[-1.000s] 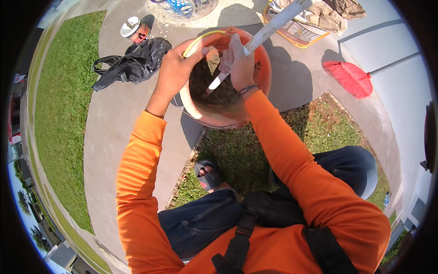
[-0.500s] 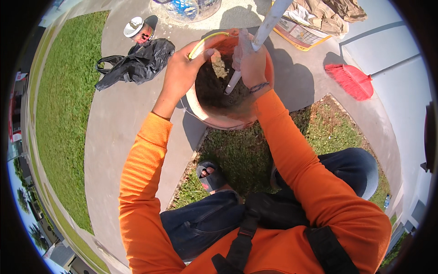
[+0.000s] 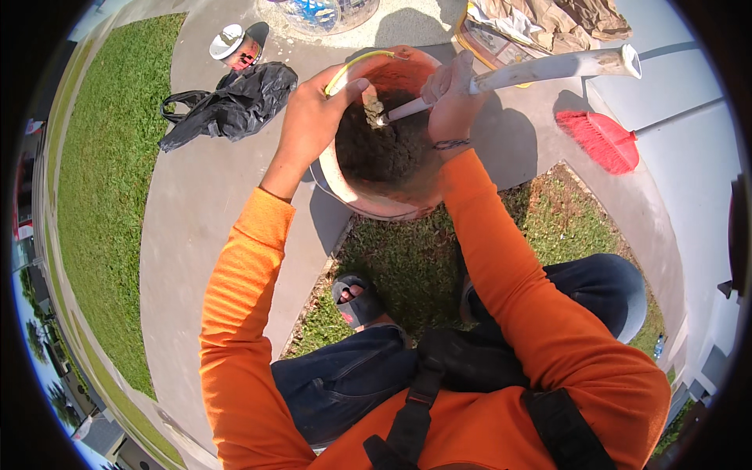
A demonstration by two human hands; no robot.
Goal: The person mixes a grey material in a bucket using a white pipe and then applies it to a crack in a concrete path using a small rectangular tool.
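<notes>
An orange bucket (image 3: 417, 210) holds a dark, wet, lumpy mix (image 3: 384, 157) that looks like mortar. My left hand (image 3: 312, 117) is closed over the bucket's left rim, thumb inside, beside a yellow strip (image 3: 352, 64) on the edge. In my right hand (image 3: 452, 100), a white plastic pipe (image 3: 548, 69) is gripped partway along. The pipe's lower end reaches inside the bucket near a paler clump by the left wall. Its upper end slants out to the right over the pavement. A thin wire handle hangs at the bucket's left side.
A black plastic bag (image 3: 235, 102) and an open paint can (image 3: 235, 47) lie left of the bucket. Beyond stands a clear tub (image 3: 329, 14). Crumpled brown paper (image 3: 548, 23) sits at the far right, above a red broom (image 3: 607, 141). My sandalled foot (image 3: 356, 300) rests close by.
My right hand has tilted the pipe: its upper end swung down to the right, and its lower end moved up and left inside the bucket. My left hand stays on the rim.
</notes>
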